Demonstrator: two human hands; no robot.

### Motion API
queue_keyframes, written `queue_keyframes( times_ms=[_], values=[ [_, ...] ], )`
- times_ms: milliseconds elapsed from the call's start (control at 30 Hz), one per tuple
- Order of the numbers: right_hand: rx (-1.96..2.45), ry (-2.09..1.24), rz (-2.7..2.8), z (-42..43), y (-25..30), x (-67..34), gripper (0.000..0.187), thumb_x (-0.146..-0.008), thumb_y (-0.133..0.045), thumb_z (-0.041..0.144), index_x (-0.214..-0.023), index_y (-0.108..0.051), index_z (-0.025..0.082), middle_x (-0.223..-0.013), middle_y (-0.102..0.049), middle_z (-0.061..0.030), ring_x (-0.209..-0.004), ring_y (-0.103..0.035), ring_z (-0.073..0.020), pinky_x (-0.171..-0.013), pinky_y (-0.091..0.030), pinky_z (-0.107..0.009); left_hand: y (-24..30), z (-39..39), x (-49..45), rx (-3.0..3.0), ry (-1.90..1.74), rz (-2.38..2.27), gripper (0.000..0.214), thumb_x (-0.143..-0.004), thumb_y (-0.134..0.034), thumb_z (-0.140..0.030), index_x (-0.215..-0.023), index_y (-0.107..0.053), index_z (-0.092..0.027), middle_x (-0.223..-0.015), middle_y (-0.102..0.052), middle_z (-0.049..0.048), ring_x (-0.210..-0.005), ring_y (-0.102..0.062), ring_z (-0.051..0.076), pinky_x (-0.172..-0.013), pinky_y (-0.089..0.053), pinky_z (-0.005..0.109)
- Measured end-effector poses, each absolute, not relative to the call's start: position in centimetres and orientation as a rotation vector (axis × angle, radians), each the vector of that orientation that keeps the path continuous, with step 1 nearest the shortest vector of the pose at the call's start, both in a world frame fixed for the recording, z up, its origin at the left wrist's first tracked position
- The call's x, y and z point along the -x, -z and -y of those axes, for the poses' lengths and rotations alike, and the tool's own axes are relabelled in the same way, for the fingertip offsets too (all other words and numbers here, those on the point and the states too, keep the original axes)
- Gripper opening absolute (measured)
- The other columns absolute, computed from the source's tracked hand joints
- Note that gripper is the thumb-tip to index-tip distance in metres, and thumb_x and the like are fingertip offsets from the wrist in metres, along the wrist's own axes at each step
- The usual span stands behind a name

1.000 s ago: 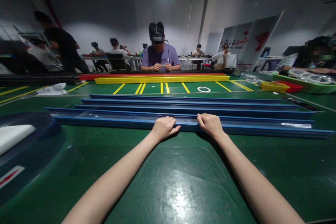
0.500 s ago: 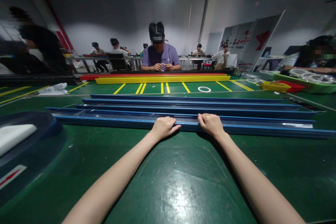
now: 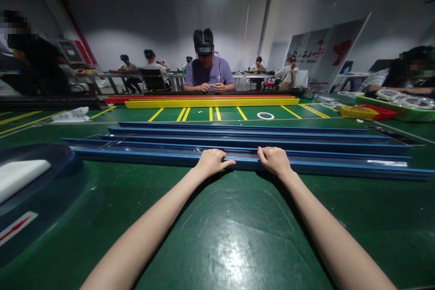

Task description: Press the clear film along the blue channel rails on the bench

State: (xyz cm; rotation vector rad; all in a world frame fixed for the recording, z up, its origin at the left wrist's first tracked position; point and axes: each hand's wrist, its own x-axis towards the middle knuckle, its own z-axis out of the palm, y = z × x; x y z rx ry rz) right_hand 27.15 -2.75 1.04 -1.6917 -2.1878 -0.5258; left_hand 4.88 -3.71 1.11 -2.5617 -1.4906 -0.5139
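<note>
Several long blue rails lie side by side across the green table (image 3: 220, 235). The nearest blue rail (image 3: 142, 157) runs left to right in front of me. My left hand (image 3: 212, 163) has its fingers curled over the rail's near edge, gripping it. My right hand (image 3: 274, 161) grips the same rail a little to the right, fingers hooked over the top. Both forearms stretch out over the table.
A dark round tray (image 3: 41, 176) with a white piece sits at the left. Yellow and red rails (image 3: 210, 102) lie farther back, with a white ring (image 3: 265, 116) nearby. Yellow, red and green bins (image 3: 355, 111) stand at the right. A person in a purple shirt (image 3: 208, 72) sits opposite; others work behind.
My hands stay on the near blue rail, almost unmoved. The person in dark clothes at the far left has walked further left.
</note>
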Motion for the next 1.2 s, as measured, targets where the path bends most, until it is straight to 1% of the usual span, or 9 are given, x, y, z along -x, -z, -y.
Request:
queue_keyframes(
  times_ms=[133, 200, 400, 633, 833, 1033, 1200],
  values=[
    [1.728, 0.523, 2.178, 2.8, -1.1, -27.0, 0.049, -0.085, -0.025, 0.033, -0.061, -0.065, 0.018, -0.068, -0.067, -0.0076, -0.060, -0.059, -0.0166, -0.050, -0.027, -0.025, -1.9, 3.8, -5.1, 2.569, 0.433, 1.652, 0.049, -0.074, -0.042, -0.062, -0.065, -0.063, -0.020, -0.067, -0.065, 0.0046, -0.067, -0.060, 0.021, -0.052, -0.034, 0.024],
    [1.739, 0.527, 2.179, 2.9, -1.1, -27.0, 0.049, -0.085, -0.025, 0.033, -0.062, -0.066, 0.017, -0.069, -0.067, -0.0079, -0.061, -0.059, -0.0169, -0.050, -0.028, -0.025, -1.9, 3.8, -5.1, 2.571, 0.425, 1.667, 0.048, -0.074, -0.042, -0.062, -0.066, -0.063, -0.020, -0.068, -0.065, 0.0045, -0.068, -0.060, 0.021, -0.052, -0.034, 0.024],
    [1.740, 0.524, 2.254, 3.1, -1.3, -26.9, 0.049, -0.086, -0.023, 0.034, -0.068, -0.066, 0.017, -0.074, -0.067, -0.0076, -0.064, -0.060, -0.0168, -0.051, -0.030, -0.024, -1.5, 3.7, -4.9, 2.591, 0.435, 1.547, 0.045, -0.077, -0.040, -0.059, -0.073, -0.061, -0.019, -0.076, -0.065, 0.0040, -0.073, -0.059, 0.019, -0.053, -0.035, 0.023],
    [1.780, 0.486, 2.393, 3.3, -2.1, -26.6, 0.049, -0.088, -0.021, 0.035, -0.074, -0.066, 0.020, -0.079, -0.067, -0.0066, -0.068, -0.061, -0.0158, -0.054, -0.032, -0.023, -1.4, 3.8, -5.0, 2.595, 0.394, 1.448, 0.040, -0.081, -0.038, -0.054, -0.081, -0.060, -0.021, -0.085, -0.063, 0.0023, -0.081, -0.057, 0.017, -0.055, -0.037, 0.021],
    [1.805, 0.483, 2.358, 3.6, -2.3, -26.7, 0.049, -0.087, -0.021, 0.038, -0.072, -0.064, 0.020, -0.079, -0.067, -0.0057, -0.067, -0.060, -0.0151, -0.051, -0.027, -0.023, -1.2, 3.7, -4.9, 2.609, 0.393, 1.451, 0.037, -0.081, -0.039, -0.054, -0.093, -0.060, -0.025, -0.091, -0.062, 0.0009, -0.085, -0.056, 0.017, -0.056, -0.037, 0.021],
    [1.683, 0.549, 2.260, 3.9, -2.2, -25.9, 0.044, -0.087, -0.024, 0.036, -0.070, -0.060, 0.019, -0.075, -0.065, -0.0047, -0.070, -0.057, -0.0131, -0.050, -0.023, -0.023, -1.3, 3.8, -4.9, 2.619, 0.381, 1.465, 0.038, -0.081, -0.038, -0.054, -0.092, -0.062, -0.026, -0.089, -0.062, 0.0014, -0.084, -0.057, 0.017, -0.058, -0.038, 0.022],
    [1.589, 0.528, 2.226, 3.8, -1.8, -24.5, 0.042, -0.088, -0.024, 0.033, -0.067, -0.058, 0.018, -0.071, -0.064, -0.0037, -0.068, -0.056, -0.0116, -0.050, -0.021, -0.023, -1.5, 3.9, -5.0, 2.626, 0.361, 1.484, 0.040, -0.081, -0.037, -0.054, -0.093, -0.063, -0.026, -0.089, -0.062, 0.0018, -0.085, -0.057, 0.018, -0.060, -0.039, 0.023]
  ],
)
